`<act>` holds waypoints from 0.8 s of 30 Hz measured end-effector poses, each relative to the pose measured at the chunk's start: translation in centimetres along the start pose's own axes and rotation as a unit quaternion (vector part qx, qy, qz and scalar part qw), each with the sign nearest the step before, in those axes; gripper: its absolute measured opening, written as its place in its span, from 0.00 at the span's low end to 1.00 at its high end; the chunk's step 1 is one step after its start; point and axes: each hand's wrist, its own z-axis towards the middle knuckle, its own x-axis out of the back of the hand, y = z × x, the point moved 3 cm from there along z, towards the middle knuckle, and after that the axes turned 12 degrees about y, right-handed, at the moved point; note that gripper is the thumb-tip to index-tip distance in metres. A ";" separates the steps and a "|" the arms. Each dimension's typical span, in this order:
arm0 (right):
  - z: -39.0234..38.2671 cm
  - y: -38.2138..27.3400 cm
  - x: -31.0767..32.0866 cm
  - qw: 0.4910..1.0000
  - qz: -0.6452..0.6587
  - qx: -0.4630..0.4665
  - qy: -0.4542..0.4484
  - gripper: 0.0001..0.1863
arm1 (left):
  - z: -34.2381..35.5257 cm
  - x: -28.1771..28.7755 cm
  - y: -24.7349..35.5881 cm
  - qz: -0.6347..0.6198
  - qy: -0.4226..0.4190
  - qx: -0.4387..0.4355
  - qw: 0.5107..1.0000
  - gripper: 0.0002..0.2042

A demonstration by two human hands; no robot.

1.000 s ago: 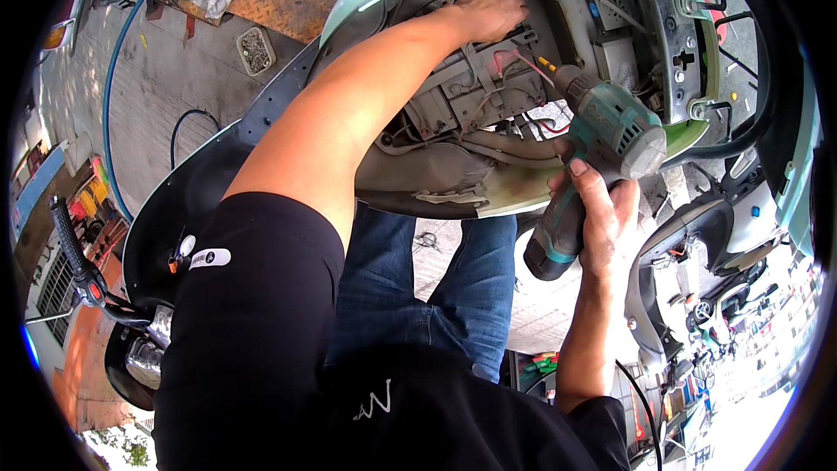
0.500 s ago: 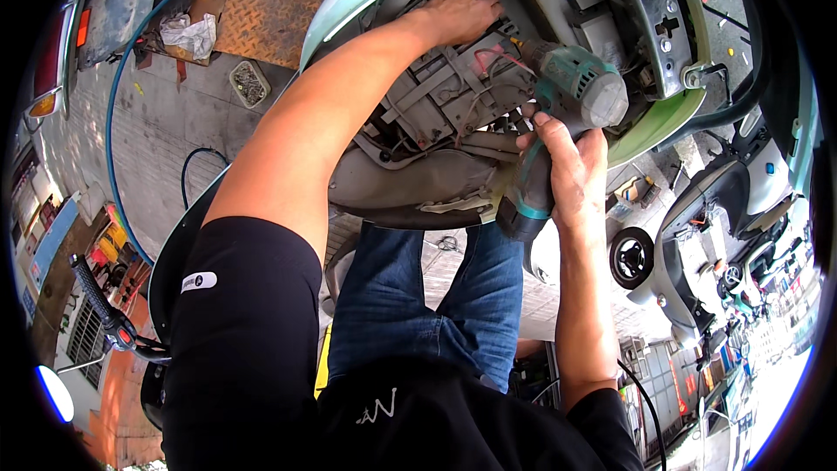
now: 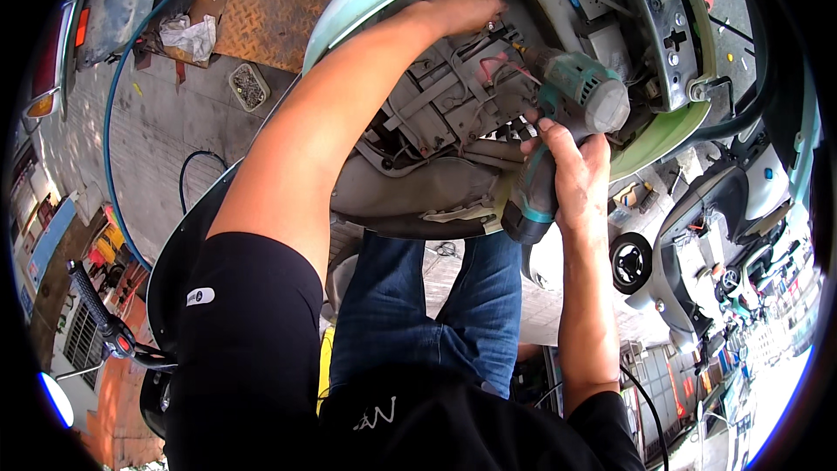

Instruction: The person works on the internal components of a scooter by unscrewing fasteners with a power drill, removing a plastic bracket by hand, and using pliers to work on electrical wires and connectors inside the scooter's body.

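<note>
My right hand (image 3: pixel 577 174) is wrapped round the grip of a teal and dark grey cordless drill (image 3: pixel 571 103). Its nose points up and left into the open body of a scooter (image 3: pixel 462 196) with pale green panels. Inside that body my left hand (image 3: pixel 466 9) reaches to the far side, fingers bent down and pressed together. A tiny shiny metal piece (image 3: pixel 491 26) shows at its fingertips; its kind is too small to tell. Grey frame parts, a red wire (image 3: pixel 495 65) and other wiring lie between my hands.
A metal bracket plate (image 3: pixel 676 30) borders the opening on the right. On the ground at left are a tub of small hardware (image 3: pixel 249 87), a rusty tread plate (image 3: pixel 272 13) and a blue hose (image 3: pixel 110 139). Another scooter (image 3: pixel 697 253) stands at right.
The scooter body, drill and my right hand appear slightly lower and farther right in the picture. My left hand has shifted slightly, and the shiny piece by its fingertips now shows.
</note>
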 end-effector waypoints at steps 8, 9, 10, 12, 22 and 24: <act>-0.5 -0.3 0.0 0.999 -0.015 0.040 0.000 0.18 | 0.0 -0.6 -0.8 -0.110 0.043 0.151 0.981 0.18; -0.4 -0.2 -0.1 0.999 -0.020 0.033 0.002 0.18 | -0.1 -0.8 -0.8 -0.108 0.057 0.145 0.982 0.17; -0.1 -0.2 -0.2 0.999 -0.024 0.028 0.003 0.18 | 0.0 -1.0 -1.0 -0.104 0.073 0.138 0.982 0.17; 0.1 -0.5 -0.4 0.999 -0.023 0.026 0.009 0.18 | 0.2 -1.4 -1.4 -0.107 0.083 0.131 0.982 0.17; 1.6 -3.4 0.1 0.982 -0.168 0.083 -0.017 0.16 | 0.1 -0.6 -0.9 -0.177 0.062 0.150 0.971 0.17; 1.8 -4.0 -0.2 0.978 -0.179 0.099 -0.025 0.16 | -0.3 -1.2 -1.3 -0.194 0.064 0.163 0.965 0.19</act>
